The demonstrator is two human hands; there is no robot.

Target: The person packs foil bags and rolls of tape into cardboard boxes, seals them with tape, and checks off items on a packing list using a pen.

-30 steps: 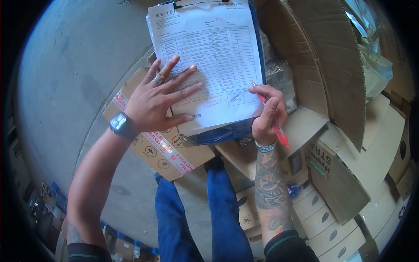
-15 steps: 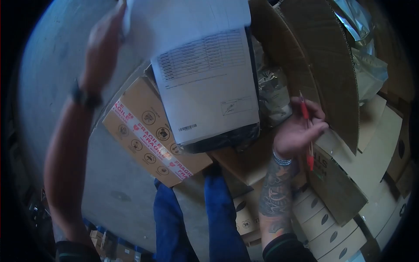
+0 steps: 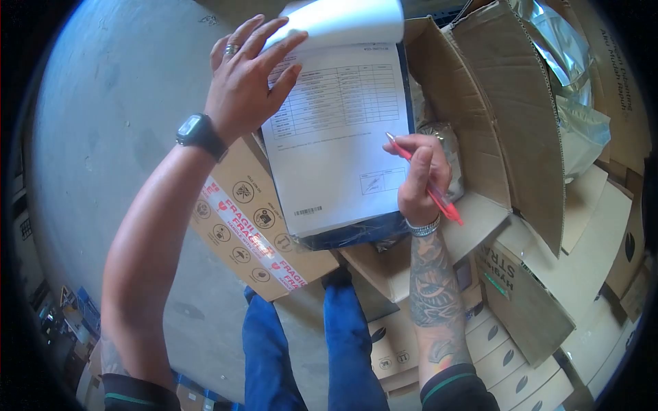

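My left hand (image 3: 250, 82), with a watch at its wrist, lies spread over the top left of a printed sheet (image 3: 329, 157), by the folded-back pages (image 3: 349, 24). The sheet has a table, a signature box and a barcode, and rests on a dark clipboard (image 3: 356, 233). In my right hand (image 3: 425, 175) is a red pen (image 3: 445, 202), its tip over the sheet's right part, above the signature box. Whether the tip touches the paper I cannot tell.
A carton with FRAGILE tape (image 3: 260, 229) lies below the clipboard. Right of it stands an open carton (image 3: 459, 89) with silvery packets (image 3: 582, 130) beyond its flap. More cartons (image 3: 521, 356) lie at the lower right, near my legs (image 3: 349, 335).
My left hand has come right and down onto the sheet, and the upper pages are now folded back. My right hand has moved left and up over the paper with the pen.
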